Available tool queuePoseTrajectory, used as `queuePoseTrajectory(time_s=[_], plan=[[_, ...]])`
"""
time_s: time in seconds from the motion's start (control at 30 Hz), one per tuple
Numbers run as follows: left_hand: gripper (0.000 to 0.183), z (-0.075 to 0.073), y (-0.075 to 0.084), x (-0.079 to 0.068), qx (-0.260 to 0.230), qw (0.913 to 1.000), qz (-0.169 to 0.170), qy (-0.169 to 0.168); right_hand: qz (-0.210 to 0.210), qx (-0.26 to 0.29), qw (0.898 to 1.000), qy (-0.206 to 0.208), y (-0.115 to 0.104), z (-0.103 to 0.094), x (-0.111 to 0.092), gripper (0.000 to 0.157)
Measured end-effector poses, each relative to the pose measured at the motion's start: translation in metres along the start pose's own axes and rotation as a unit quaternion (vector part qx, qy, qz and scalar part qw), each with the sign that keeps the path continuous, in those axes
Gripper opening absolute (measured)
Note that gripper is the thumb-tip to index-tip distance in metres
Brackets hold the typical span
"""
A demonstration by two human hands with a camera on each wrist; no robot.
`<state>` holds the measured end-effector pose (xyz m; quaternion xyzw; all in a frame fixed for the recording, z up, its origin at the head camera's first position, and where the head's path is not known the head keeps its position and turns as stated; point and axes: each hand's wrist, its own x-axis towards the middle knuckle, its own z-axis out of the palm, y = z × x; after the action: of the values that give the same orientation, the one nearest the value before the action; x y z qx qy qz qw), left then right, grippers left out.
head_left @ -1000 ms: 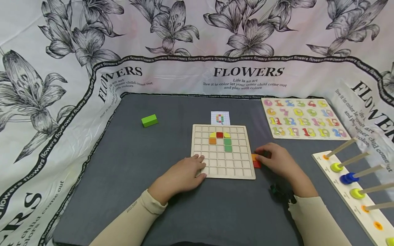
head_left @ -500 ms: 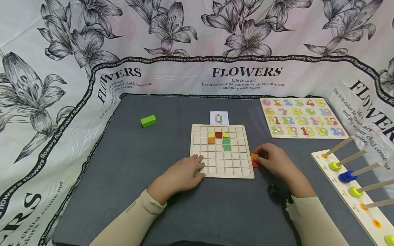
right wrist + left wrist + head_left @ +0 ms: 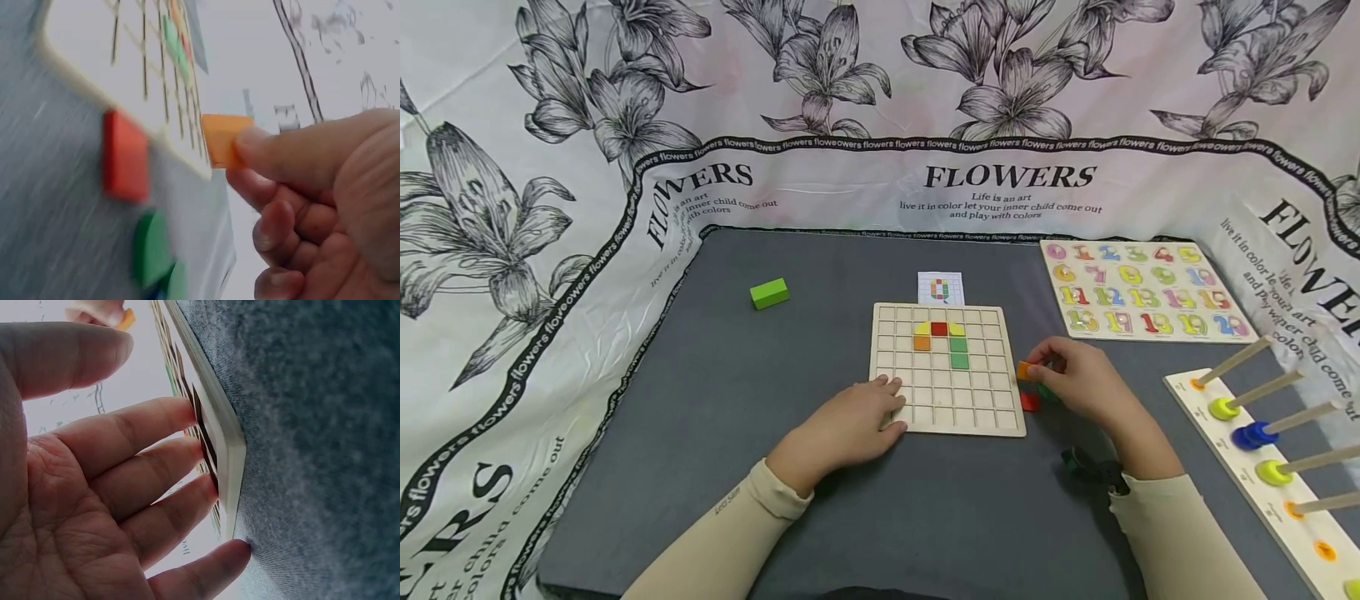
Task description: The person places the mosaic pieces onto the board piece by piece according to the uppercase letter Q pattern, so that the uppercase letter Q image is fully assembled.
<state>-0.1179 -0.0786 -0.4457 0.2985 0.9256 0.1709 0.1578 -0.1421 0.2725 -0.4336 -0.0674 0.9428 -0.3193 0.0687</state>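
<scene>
Head view: orange tile (image 3: 1023,371) near edge of board (image 3: 942,385)

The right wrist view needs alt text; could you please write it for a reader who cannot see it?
A right hand pinches an orange square tile near a wooden grid board. A red tile and rounded green pieces lie on the grey table.

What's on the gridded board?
Two yellow pieces, a red square, an orange square, two green squares. The left hand covers part of its left edge; what's beneath is hidden.
</scene>
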Motion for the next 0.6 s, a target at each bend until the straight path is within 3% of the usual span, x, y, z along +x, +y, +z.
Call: queuePoseTrajectory(time_s=[0.13,0.33,0.6], plan=[[0.047,-0.002,0.001,0.0,0.004,1.0,-0.003,-0.003,-0.021,0.014,1.0,0.004,-0.023,0.008,0.017,0.009],[0.047,-0.004,0.002,0.001,0.0,1.0,0.007,0.003,-0.047,0.033,0.998,-0.007,-0.058,0.041,0.053,0.007],[0.046,-0.002,0.002,0.003,0.009,0.9999,0.004,0.006,-0.04,0.037,0.998,-0.017,-0.076,0.081,0.081,0.007]])
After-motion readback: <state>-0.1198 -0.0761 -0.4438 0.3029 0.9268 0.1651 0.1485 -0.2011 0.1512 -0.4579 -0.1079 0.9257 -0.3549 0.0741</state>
